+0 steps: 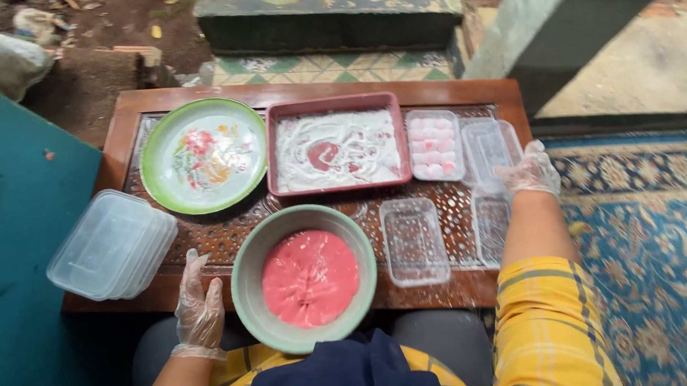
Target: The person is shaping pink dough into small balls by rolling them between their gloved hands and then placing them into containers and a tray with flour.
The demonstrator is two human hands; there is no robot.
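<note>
Currently I see my gloved right hand (531, 171), fingers spread, resting on stacked clear trays (488, 146); my left hand (198, 306) lies open beside the bowl (247, 272) of pink dough (310, 278). Portioning seems underway; next needs one tray separated.

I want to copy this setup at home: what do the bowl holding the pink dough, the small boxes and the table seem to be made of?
The bowl looks like matte green plastic or melamine: thick, evenly coloured rim. The small boxes seem thin clear plastic, since the table shows through. The table looks like varnished reddish-brown wood with a glossy frame.
</note>
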